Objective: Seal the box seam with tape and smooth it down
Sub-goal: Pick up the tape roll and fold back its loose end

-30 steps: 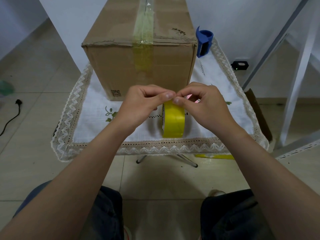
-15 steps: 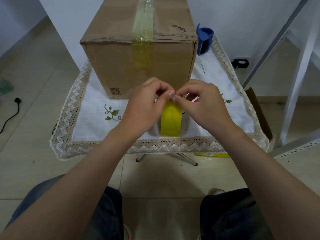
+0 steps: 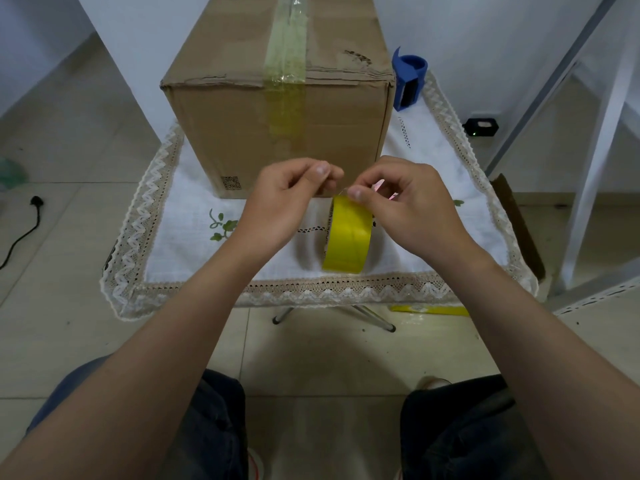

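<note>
The cardboard box (image 3: 242, 133) stands on a small table with a white lace cloth (image 3: 180, 244). A strip of yellowish clear tape (image 3: 285, 98) runs along its top seam and down its front face. In front of the box a yellow tape roll (image 3: 348, 237) stands on edge on the cloth. My right hand (image 3: 412, 206) grips the top of the roll with its fingertips. My left hand (image 3: 287, 199) hovers just left of the roll, thumb and forefinger pinched on what looks like the tape's thin free end. A short clear bit shows between the two hands.
A blue tape dispenser (image 3: 410, 81) sits at the box's right rear corner. On the floor lie a black device (image 3: 481, 126), a yellow strip (image 3: 429, 310) under the table and a black cable (image 3: 20, 233) at the left. White frame legs (image 3: 595, 161) rise at the right.
My hands have come apart. The left hand's pinched fingers have lifted up and left off the roll, while the right hand stays on the roll's top.
</note>
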